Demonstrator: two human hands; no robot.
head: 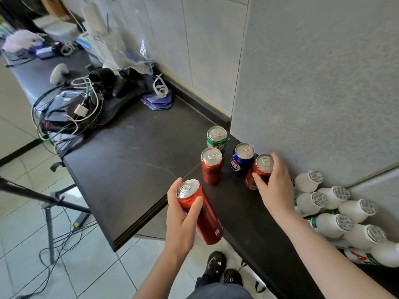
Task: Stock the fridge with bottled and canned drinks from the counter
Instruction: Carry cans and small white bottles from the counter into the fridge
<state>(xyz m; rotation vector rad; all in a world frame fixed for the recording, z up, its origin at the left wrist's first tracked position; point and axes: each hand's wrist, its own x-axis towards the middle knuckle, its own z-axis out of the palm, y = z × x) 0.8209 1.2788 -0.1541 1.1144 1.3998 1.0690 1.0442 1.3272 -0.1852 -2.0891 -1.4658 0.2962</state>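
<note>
fingers of my right hand curl round the standing red can, upright on the counter just right of the blue pepsi can; my left hand grips the tilted red can, nearer me and left of the pepsi, off the counter edge, long axis leaning top-away; i judge the right lifts straight up next.
</note>
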